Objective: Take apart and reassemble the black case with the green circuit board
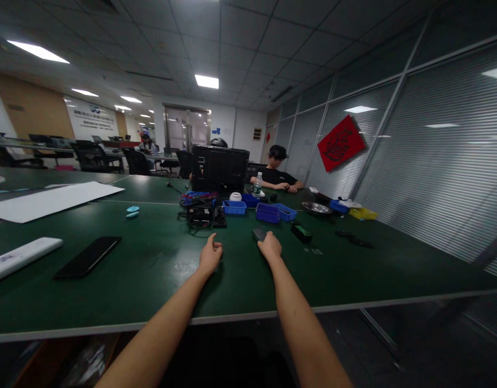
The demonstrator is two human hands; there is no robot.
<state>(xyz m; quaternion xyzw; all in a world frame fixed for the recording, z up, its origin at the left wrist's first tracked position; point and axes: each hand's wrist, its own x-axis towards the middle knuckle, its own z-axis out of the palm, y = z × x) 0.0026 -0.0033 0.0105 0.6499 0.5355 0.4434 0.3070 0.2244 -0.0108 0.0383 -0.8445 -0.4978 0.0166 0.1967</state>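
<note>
Green tabletop — dark object in right hand — long axis pointing forward-left.

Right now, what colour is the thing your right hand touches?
The flat thing looks dark grey, as the head view shows.

**Writing Was Present, but No Word Could Be Read**

On the white wall sign stood a dark emblem, and under it lines of Chinese characters, too small and blurred for reading. The red panel carried black ornamental marks, which could not be made out. The long white box showed a dark print, also unreadable.
</note>
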